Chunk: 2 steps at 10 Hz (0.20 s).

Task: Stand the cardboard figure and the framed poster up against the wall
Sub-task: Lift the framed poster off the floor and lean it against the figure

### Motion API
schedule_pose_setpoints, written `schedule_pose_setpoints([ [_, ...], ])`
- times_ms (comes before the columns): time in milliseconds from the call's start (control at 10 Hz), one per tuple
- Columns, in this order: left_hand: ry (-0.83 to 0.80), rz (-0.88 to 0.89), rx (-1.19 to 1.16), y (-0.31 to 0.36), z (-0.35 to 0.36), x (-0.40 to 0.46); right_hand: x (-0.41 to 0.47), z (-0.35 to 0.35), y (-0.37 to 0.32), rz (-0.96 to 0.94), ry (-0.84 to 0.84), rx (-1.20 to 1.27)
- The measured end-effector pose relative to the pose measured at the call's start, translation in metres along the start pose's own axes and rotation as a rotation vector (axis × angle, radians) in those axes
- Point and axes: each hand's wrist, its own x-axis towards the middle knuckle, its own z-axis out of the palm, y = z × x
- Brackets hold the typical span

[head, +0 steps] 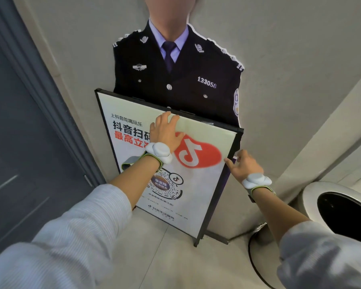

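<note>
The cardboard figure, a cut-out in a dark uniform with a blue shirt and tie, stands upright flat against the pale wall. In front of it leans the framed poster, black-framed, white with red and black print and a red heart logo; its foot rests on the floor. My left hand lies flat on the poster's face near the top edge, fingers spread. My right hand is at the poster's right frame edge, fingers loosely apart and touching the frame, not clearly gripping it.
A dark grey door with its frame fills the left side. A white round bin with a black opening stands at the right, close to the poster's lower corner. Pale floor tiles lie below.
</note>
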Motion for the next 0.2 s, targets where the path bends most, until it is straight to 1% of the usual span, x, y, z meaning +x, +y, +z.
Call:
schedule_pose_setpoints([
  [100, 0.017, -0.065, 0.036, -0.007, -0.021, -0.029, -0.017, -0.006, -0.015, -0.118, -0.003, -0.013],
  [200, 0.084, -0.118, 0.093, -0.017, -0.053, -0.056, -0.03, -0.017, -0.047, -0.244, 0.0, 0.023],
])
